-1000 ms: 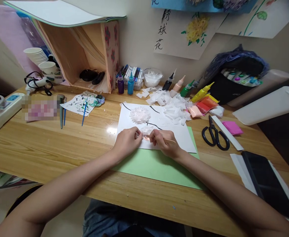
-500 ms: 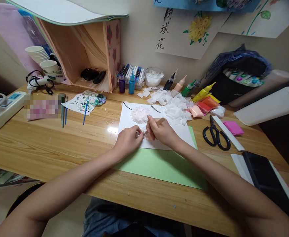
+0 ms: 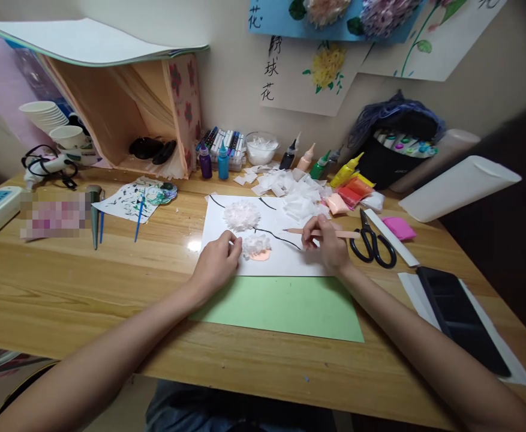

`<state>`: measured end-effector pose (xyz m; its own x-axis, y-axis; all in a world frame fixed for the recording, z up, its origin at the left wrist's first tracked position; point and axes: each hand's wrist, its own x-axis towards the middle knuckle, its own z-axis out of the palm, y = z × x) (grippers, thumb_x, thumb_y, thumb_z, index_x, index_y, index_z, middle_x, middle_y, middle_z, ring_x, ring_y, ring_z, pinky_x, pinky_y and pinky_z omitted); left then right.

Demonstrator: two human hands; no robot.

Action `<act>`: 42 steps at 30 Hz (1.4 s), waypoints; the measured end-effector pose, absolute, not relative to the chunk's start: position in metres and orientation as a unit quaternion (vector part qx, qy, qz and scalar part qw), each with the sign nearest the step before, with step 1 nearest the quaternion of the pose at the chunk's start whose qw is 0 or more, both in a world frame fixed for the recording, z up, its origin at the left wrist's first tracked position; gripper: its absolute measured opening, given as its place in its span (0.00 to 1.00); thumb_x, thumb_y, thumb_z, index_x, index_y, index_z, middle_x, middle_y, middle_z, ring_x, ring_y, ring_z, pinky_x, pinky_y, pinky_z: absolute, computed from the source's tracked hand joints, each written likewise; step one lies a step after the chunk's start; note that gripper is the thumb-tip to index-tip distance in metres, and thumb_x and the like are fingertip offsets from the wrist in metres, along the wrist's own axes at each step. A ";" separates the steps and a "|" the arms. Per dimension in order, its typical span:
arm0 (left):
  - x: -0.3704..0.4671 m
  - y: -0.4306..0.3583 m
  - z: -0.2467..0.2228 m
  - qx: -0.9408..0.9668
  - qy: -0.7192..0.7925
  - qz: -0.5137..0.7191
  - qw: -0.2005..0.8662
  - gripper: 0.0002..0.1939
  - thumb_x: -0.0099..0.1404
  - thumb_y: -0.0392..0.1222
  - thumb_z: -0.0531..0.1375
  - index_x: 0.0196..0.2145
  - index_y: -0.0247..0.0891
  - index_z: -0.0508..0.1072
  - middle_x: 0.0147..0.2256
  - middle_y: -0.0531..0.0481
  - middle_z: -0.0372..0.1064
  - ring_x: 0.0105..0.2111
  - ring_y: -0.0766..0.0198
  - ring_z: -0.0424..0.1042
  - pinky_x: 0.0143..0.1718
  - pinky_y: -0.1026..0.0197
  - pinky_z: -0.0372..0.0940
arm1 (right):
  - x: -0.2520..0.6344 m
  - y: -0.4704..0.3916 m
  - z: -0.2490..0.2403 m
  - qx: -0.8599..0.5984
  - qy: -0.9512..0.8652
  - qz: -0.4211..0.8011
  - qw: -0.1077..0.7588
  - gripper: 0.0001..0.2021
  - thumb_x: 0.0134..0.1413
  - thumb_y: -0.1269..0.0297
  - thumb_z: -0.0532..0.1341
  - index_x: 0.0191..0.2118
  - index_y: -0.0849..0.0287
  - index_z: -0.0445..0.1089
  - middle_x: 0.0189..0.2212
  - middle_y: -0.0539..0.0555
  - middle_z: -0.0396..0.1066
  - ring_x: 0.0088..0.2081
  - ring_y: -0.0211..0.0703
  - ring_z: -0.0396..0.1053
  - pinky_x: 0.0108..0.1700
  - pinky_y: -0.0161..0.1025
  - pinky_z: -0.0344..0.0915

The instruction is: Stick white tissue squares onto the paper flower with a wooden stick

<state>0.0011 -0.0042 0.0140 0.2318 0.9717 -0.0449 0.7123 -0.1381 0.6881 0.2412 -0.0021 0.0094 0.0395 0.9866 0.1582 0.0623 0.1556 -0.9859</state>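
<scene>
On the white paper (image 3: 285,264) is a round white paper flower (image 3: 242,215). Below it a smaller white tuft (image 3: 256,243) sits partly on a peach patch (image 3: 260,255). Black curved lines run across the sheet. My left hand (image 3: 218,257) rests at the sheet's left part, fingers curled together beside the small tuft; whether anything is between them is hidden. My right hand (image 3: 326,241) is over the sheet's right part, closed on a pencil (image 3: 296,231) whose tip points left. White tissue pieces (image 3: 301,201) lie heaped just behind it.
Green paper (image 3: 280,306) lies under the white sheet. Black scissors (image 3: 373,246), a white strip and a black case (image 3: 460,318) lie to the right. Paint bottles (image 3: 223,161), a bowl (image 3: 261,149) and clay packs (image 3: 357,191) stand behind. Brushes and painted paper (image 3: 130,201) lie left.
My right hand has moved right with the pencil, away from the small tuft, uncovering it and the peach patch. My left hand stays beside the tuft. The camera view has shifted.
</scene>
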 end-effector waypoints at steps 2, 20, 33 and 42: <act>0.000 -0.002 0.015 0.721 0.593 0.209 0.291 0.17 0.68 0.50 0.44 0.25 0.41 0.59 0.20 0.54 0.65 0.23 0.63 0.64 0.27 0.63 0.52 | 0.247 0.002 -0.001 -0.483 -0.474 0.499 0.541 0.28 0.58 0.42 0.47 0.18 0.58 0.61 0.11 0.47 0.58 0.13 0.33 0.54 0.16 0.32 0.47; -0.015 0.017 0.029 0.743 0.642 0.098 0.163 0.18 0.65 0.40 0.43 0.18 0.41 0.58 0.22 0.46 0.68 0.24 0.61 0.64 0.24 0.61 0.48 | 0.254 0.004 -0.014 -0.481 -0.813 0.062 0.321 0.05 0.58 0.72 0.54 0.33 0.59 0.65 0.31 0.57 0.72 0.35 0.46 0.69 0.36 0.40 0.64; -0.011 0.002 0.033 0.757 0.611 0.195 0.125 0.15 0.66 0.46 0.46 0.28 0.40 0.67 0.22 0.53 0.66 0.23 0.65 0.63 0.24 0.64 0.47 | 0.248 -0.008 -0.008 -0.450 -0.777 -0.008 0.441 0.07 0.52 0.75 0.58 0.32 0.55 0.63 0.30 0.52 0.73 0.34 0.44 0.71 0.37 0.40 0.65; 0.001 -0.027 0.024 0.857 0.425 0.213 0.197 0.22 0.62 0.55 0.54 0.48 0.39 0.66 0.20 0.58 0.64 0.19 0.70 0.63 0.24 0.67 0.53 | 0.215 -0.040 0.008 -0.377 -0.811 0.166 0.415 0.08 0.50 0.76 0.59 0.33 0.56 0.62 0.30 0.52 0.72 0.32 0.40 0.70 0.35 0.37 0.66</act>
<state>0.0007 -0.0269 0.0242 0.5480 0.8128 0.1977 0.6452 -0.5611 0.5185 0.2151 -0.0400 0.0081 -0.3706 0.7493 0.5488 0.4735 0.6607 -0.5824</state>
